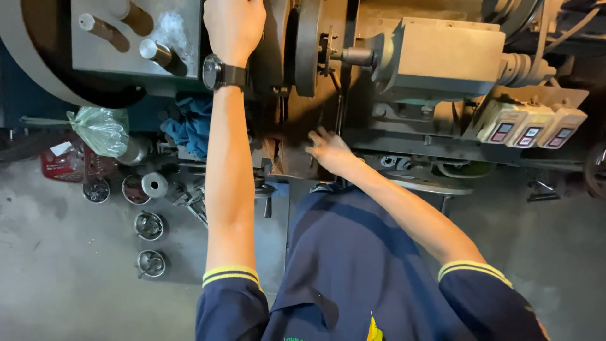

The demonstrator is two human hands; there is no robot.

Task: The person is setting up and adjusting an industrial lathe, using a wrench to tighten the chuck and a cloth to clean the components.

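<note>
While my left hand (233, 28) reaches up against the lathe's headstock (136, 38), fingers curled, though I cannot tell whether it grips anything, my right hand (329, 151) lies with fingers spread on the dark carriage (297, 136) below the chuck (308, 47), seemingly just touching.

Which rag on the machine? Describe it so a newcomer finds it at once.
Start at the large grey metal lathe headstock at upper left. Just below it, left of the left forearm, hangs a crumpled blue cloth rag. It alone is blue fabric; the neighbouring tied bag is translucent green plastic.
</note>
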